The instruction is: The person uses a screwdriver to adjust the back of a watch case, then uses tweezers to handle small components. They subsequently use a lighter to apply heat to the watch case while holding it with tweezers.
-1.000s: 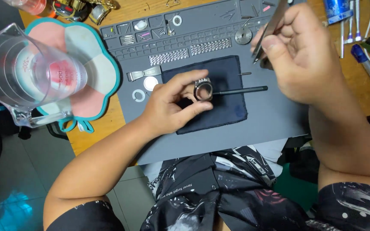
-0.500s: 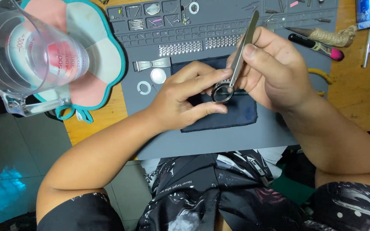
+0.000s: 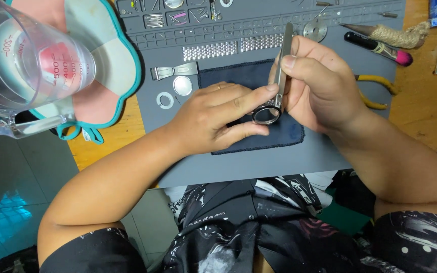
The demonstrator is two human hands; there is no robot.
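Watch case (image 3: pixel 266 114) sitting over dark cloth (image 3: pixel 249 81) mid-bench, left hand (image 3: pixel 213 119) pinching it; right hand (image 3: pixel 319 83) gripping tweezers (image 3: pixel 282 65), tips touching the case.

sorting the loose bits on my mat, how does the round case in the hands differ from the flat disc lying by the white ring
The round case is a deep hollow ring with a dark middle, pinched between the fingers of the left hand above the dark cloth, with the tweezers in the right hand at its rim. The flat disc is thin, solid and pale, lying untouched on the grey mat beside the white ring. Both are round and look metallic.
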